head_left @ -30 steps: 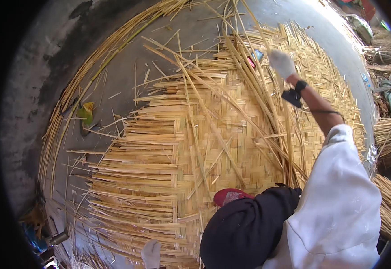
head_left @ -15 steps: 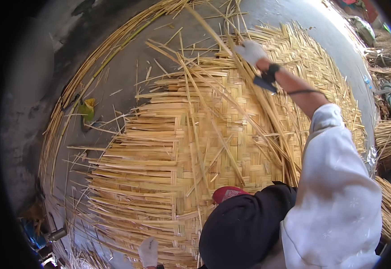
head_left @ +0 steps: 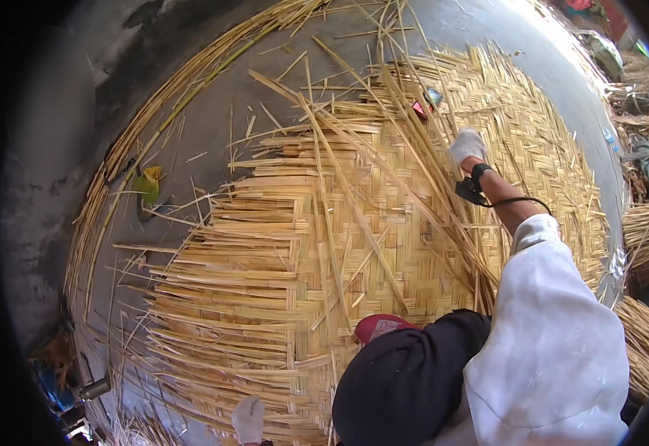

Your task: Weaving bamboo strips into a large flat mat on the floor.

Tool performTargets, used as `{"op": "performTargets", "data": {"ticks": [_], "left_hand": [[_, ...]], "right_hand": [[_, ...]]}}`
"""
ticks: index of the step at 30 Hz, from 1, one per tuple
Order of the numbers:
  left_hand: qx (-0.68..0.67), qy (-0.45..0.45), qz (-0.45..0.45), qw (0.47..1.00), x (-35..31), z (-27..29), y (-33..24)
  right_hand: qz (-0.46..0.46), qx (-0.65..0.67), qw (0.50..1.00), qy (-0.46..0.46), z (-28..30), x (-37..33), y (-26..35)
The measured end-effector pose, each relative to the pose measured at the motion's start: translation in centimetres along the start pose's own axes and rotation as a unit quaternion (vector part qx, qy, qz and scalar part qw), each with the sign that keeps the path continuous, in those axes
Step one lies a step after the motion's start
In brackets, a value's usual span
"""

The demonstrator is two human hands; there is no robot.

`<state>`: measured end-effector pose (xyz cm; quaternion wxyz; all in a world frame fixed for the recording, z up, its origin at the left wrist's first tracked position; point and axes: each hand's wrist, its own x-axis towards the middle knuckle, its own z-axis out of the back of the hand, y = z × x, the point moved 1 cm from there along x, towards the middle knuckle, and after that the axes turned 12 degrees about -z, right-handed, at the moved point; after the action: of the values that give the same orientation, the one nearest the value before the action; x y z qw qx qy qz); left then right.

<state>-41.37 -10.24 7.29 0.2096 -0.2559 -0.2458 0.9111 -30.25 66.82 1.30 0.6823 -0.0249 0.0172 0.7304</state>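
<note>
A large mat [head_left: 414, 245] woven from pale yellow split reed lies beneath me, its left edge ending in long unwoven strip ends. Above its upper right part is my right hand [head_left: 467, 145] in a white glove, fingers closed. A thin reed strip [head_left: 434, 63] runs down into that hand from the far side. Several loose strips [head_left: 365, 215] lie slantwise across the weave just left of it. At the lower edge, my left hand [head_left: 248, 420], also gloved in white, rests flat on the mat. Its separate fingers are hard to make out.
A small red and dark object [head_left: 421, 109] lies on the mat's far part. Long canes [head_left: 179, 97] curve along the wall at left, near a green-yellow leaf-like piece [head_left: 147, 184]. Reed bundles [head_left: 648, 230] stand at right. My dark-clad knee [head_left: 406, 372] covers the mat's near part.
My right hand has moved right and nearer, away from the loose strips' far ends. The raised strip has dropped lower, and the red and dark object shows. My left hand stays put.
</note>
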Motion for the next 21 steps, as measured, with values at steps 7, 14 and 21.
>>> {"op": "performTargets", "data": {"ticks": [7, 14, 21], "left_hand": [[0.025, 0.015, -0.019, 0.999, 0.6, -0.2, -0.4], [0.033, 0.021, -0.015, 0.999, 0.2, -0.1, -1.0], [0.015, 0.018, -0.001, 1.000, 0.7, -0.2, -0.8]], "right_hand": [[0.215, -0.025, 0.973, 0.077, -2.1, -3.1, 3.7], [0.213, 0.089, 0.969, 0.091, -1.7, -3.0, 3.1], [0.198, 0.327, 0.910, 0.159, -1.7, -3.4, 1.7]]}}
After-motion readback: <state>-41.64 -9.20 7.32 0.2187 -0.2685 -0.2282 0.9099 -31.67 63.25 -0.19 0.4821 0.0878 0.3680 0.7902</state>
